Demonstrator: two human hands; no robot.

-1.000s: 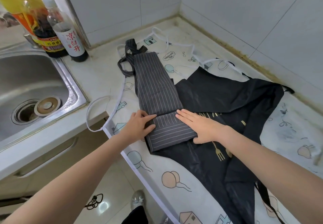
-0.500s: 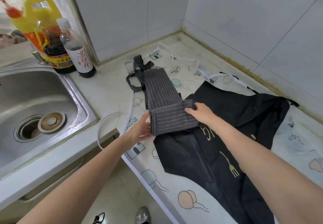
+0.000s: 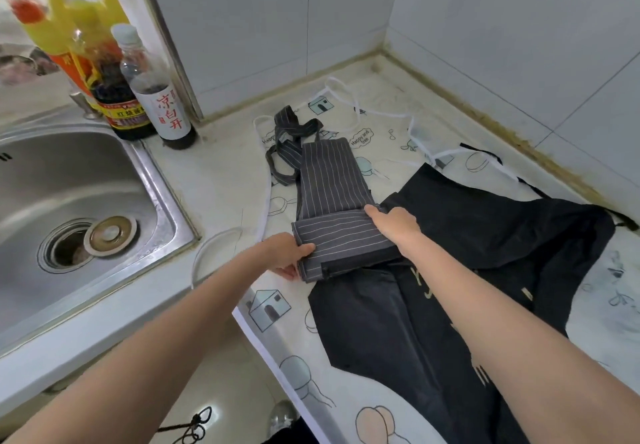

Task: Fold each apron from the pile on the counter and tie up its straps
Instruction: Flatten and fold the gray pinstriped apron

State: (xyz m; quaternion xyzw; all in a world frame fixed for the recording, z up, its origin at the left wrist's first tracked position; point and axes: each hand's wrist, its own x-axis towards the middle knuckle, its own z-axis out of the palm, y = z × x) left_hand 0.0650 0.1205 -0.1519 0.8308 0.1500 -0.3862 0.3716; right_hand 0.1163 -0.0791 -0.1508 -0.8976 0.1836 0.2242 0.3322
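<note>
Left hand (image 3: 289, 253) and right hand (image 3: 394, 223) grip the striped apron (image 3: 332, 208), partly rolled; its straps (image 3: 289, 138) remain untied, and the black apron (image 3: 485, 253) remains unfolded.

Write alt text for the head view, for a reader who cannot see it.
Two bare hands fold a striped apron on a counter: the left hand pinches its near end, the right hand grips the fold. It overlaps a black apron and a white printed apron; a sink and bottles are at left.
</note>
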